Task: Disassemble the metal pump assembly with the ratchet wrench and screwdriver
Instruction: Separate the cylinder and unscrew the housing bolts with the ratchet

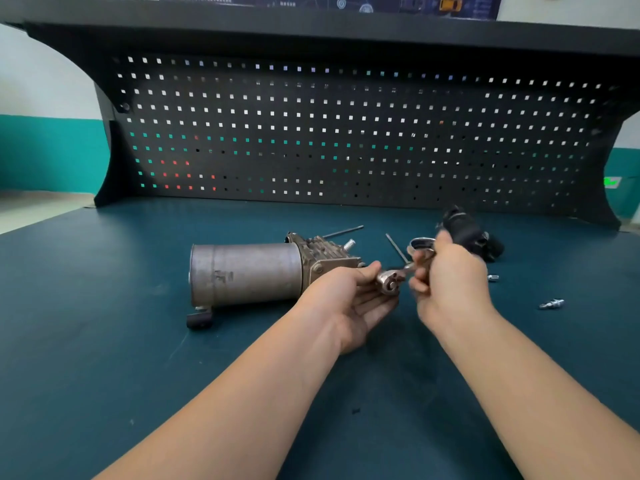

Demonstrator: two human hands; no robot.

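Metal ratchet wrench (393, 280) in both hands

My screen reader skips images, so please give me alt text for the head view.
Two bare hands hold a ratchet wrench above a green workbench: left hand at its head, right hand gripping the handle. The metal pump assembly lies on its side just behind.
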